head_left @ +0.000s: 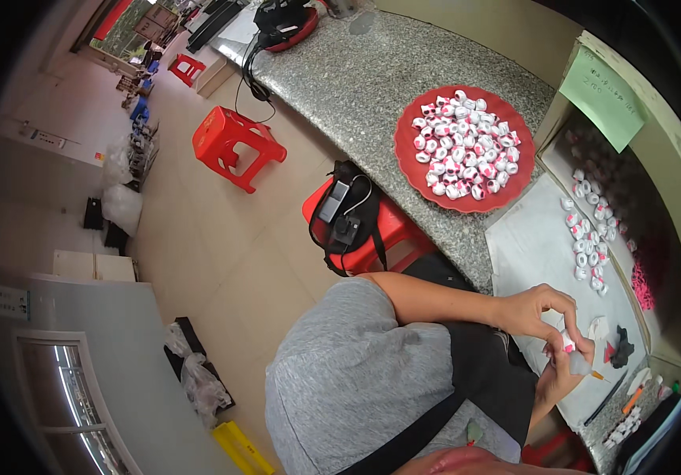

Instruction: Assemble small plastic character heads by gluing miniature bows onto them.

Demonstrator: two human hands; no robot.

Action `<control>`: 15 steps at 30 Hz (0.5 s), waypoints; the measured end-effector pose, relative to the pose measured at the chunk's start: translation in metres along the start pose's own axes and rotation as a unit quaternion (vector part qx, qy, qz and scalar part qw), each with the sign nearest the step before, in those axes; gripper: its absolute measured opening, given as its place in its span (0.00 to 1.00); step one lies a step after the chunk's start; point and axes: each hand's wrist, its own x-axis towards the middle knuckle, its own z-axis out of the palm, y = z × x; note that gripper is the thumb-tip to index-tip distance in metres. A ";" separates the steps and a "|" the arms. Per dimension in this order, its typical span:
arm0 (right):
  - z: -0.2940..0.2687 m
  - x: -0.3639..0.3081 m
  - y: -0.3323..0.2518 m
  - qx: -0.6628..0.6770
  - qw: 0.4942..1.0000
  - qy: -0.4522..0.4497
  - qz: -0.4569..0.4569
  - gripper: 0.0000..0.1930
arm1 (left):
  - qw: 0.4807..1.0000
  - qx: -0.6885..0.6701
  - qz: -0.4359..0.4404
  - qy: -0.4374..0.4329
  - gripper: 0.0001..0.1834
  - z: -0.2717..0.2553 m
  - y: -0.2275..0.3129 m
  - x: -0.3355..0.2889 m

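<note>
Both my hands meet over the pale sheet (524, 237) at the right. My left hand (542, 313) has its fingers bent and pinched on a small white and pink piece (568, 343), shaped like a tiny figure head. Below it my right hand (558, 384) is closed round a translucent whitish object (580, 364). An amber tip sticks out beside that object; its exact kind is partly hidden by my fingers. Several similar white and pink pieces (582, 249) lie on the sheet ahead of my hands.
A red scalloped plate (408, 150) heaped with such pieces sits on the speckled counter (340, 95). Near my hands lie a dark crumpled scrap (622, 348) and an orange-handled tool (633, 400). A shelf panel with a green note (603, 99) borders the right. Red stools (237, 146) stand leftward.
</note>
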 end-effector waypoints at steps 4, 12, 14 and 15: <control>0.006 0.008 0.006 0.026 0.999 0.040 0.004 0.14 | 0.998 -0.039 -0.040 0.014 0.11 -0.003 -0.008 0.000; 0.018 0.025 -0.003 0.008 0.995 -0.008 0.101 0.28 | 0.885 0.430 0.002 0.178 0.09 -0.059 0.022 -0.001; 0.005 0.027 0.000 -0.013 0.997 0.017 0.080 0.30 | 0.813 0.520 0.001 0.264 0.11 -0.096 0.029 -0.006; -0.003 0.026 0.002 -0.016 0.997 0.012 0.075 0.30 | 0.761 0.588 -0.003 0.273 0.14 -0.115 0.034 -0.010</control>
